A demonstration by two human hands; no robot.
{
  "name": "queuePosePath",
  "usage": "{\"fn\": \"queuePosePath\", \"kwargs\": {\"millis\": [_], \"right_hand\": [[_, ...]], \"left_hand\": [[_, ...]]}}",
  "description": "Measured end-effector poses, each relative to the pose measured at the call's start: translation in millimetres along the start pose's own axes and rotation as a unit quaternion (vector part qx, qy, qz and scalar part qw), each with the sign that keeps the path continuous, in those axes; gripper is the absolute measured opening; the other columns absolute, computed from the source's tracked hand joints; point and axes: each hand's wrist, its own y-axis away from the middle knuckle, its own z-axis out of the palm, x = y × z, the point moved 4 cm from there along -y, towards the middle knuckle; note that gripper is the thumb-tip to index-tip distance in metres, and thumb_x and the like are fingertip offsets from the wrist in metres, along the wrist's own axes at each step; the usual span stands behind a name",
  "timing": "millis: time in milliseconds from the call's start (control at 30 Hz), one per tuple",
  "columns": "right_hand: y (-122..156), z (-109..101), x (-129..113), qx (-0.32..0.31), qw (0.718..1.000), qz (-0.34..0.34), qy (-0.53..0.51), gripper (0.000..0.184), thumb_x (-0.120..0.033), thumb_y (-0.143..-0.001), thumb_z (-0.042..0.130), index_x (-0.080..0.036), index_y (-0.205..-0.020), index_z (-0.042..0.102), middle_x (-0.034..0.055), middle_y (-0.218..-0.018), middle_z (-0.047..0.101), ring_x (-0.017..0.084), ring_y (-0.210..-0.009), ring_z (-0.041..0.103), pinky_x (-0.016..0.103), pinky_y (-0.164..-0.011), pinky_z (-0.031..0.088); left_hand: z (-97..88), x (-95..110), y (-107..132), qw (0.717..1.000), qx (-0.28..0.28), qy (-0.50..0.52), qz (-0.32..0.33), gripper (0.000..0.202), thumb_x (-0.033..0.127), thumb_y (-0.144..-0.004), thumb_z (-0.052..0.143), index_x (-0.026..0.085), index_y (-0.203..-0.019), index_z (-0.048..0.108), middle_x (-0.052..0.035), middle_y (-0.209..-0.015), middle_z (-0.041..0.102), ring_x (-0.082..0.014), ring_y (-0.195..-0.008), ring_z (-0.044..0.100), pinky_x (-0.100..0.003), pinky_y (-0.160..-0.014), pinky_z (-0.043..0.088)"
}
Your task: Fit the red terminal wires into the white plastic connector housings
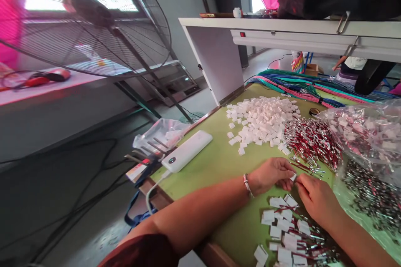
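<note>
My left hand (272, 174) rests on the green table (216, 162), fingers pinched around a small white plastic connector (293, 177). My right hand (315, 198) meets it from the right, fingers closed on a thin red wire at the same connector. Just beyond the hands lies a heap of red wires with metal terminals (313, 139). A pile of loose white connectors (265, 123) sits further back. Finished connectors with red wires (286, 233) lie below my hands near the table's front edge.
A white power bank (187, 150) with a cable lies at the table's left edge beside a clear plastic bag (158, 133). Clear bags of parts (369, 137) sit right. Coloured wire bundles (300, 85) lie behind. A large floor fan (90, 21) stands left; another person sits behind the white bench (282, 29).
</note>
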Motion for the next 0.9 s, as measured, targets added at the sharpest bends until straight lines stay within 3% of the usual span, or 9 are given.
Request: {"fn": "queuePosePath", "kwargs": {"millis": [100,167,233,300,367,433,567,733,900], "right_hand": [[-1.8,2.3,3.4,-0.004,0.999,0.009,-0.040,0.020,-0.022,-0.091,0.037,-0.023,-0.078,0.052,0.0019,-0.068,0.065,0.018,-0.061,0.061,0.028,-0.056,0.038],[-3.7,2.0,2.1,-0.019,0.998,0.017,-0.062,0.020,-0.024,-0.091,0.039,-0.023,-0.079,0.054,0.0019,-0.071,0.066,0.017,-0.063,0.062,0.028,-0.059,0.040],[-3.8,2.0,-2.3,-0.052,0.996,0.024,-0.061,0.021,-0.024,-0.091,0.040,-0.023,-0.078,0.057,0.0019,-0.073,0.066,0.017,-0.067,0.062,0.029,-0.062,0.040],[-1.0,1.4,-7.6,-0.088,0.995,0.030,-0.042,0.022,-0.023,-0.090,0.042,-0.022,-0.075,0.058,0.0015,-0.073,0.064,0.017,-0.068,0.060,0.028,-0.063,0.039],[3.8,-0.7,-12.5,-0.122,0.992,0.024,-0.024,0.027,-0.024,-0.090,0.043,-0.021,-0.068,0.057,0.0007,-0.067,0.060,0.015,-0.064,0.056,0.027,-0.060,0.036],[8.9,-4.0,-15.8,-0.163,0.986,0.000,-0.019,0.034,-0.026,-0.091,0.044,-0.019,-0.059,0.055,-0.0003,-0.062,0.055,0.012,-0.059,0.050,0.026,-0.057,0.033],[9.0,-13.4,-8.3,-0.191,0.981,-0.023,0.006,0.036,-0.027,-0.090,0.048,-0.019,-0.056,0.056,-0.0011,-0.060,0.052,0.011,-0.055,0.047,0.026,-0.054,0.029],[-12.2,-21.5,18.8,0.011,0.993,0.044,0.113,0.019,-0.024,-0.092,0.047,-0.021,-0.086,0.065,0.0029,-0.086,0.062,0.015,-0.069,0.057,0.027,-0.060,0.036],[-17.0,-4.3,23.1,0.032,0.972,0.020,0.233,0.015,-0.017,-0.090,0.050,-0.020,-0.082,0.062,0.0034,-0.081,0.061,0.017,-0.068,0.059,0.028,-0.055,0.034]], "left_hand": [[0.0,8.6,2.3,0.994,-0.010,-0.106,0.014,0.027,0.039,-0.080,0.065,0.015,-0.083,0.055,0.0008,-0.062,0.062,-0.0095,-0.051,0.058,-0.020,-0.048,0.042],[-9.8,24.9,7.2,0.961,0.023,-0.269,0.063,0.023,0.038,-0.087,0.058,0.015,-0.085,0.059,-0.0026,-0.071,0.064,-0.0118,-0.061,0.060,-0.023,-0.055,0.045],[-28.6,49.0,14.7,0.864,0.134,-0.460,0.154,0.021,0.037,-0.087,0.060,0.016,-0.092,0.063,-0.0072,-0.093,0.064,-0.0163,-0.081,0.061,-0.028,-0.071,0.048],[-53.8,63.9,19.7,0.764,0.253,-0.579,0.131,0.021,0.032,-0.093,0.051,0.016,-0.095,0.065,-0.0101,-0.101,0.060,-0.0209,-0.092,0.059,-0.032,-0.079,0.048],[-74.1,68.6,18.5,0.695,0.292,-0.653,0.080,0.017,0.026,-0.091,0.054,0.014,-0.095,0.065,-0.0113,-0.100,0.058,-0.0245,-0.099,0.056,-0.033,-0.082,0.048],[-85.3,67.5,14.0,0.659,0.289,-0.691,0.062,0.015,0.023,-0.089,0.057,0.013,-0.098,0.064,-0.0119,-0.103,0.057,-0.0260,-0.102,0.054,-0.034,-0.085,0.047],[-89.6,60.3,6.6,0.646,0.271,-0.713,0.039,0.014,0.018,-0.088,0.056,0.011,-0.097,0.064,-0.0126,-0.101,0.057,-0.0245,-0.097,0.057,-0.032,-0.083,0.048],[-81.5,61.0,7.2,0.661,0.251,-0.706,0.046,0.014,0.016,-0.087,0.055,0.016,-0.094,0.067,-0.0097,-0.097,0.058,-0.0225,-0.094,0.059,-0.030,-0.078,0.048],[-67.3,60.3,8.3,0.751,0.160,-0.633,0.100,0.011,0.022,-0.081,0.063,0.017,-0.088,0.070,-0.0062,-0.093,0.064,-0.0185,-0.086,0.061,-0.027,-0.078,0.048]]}}
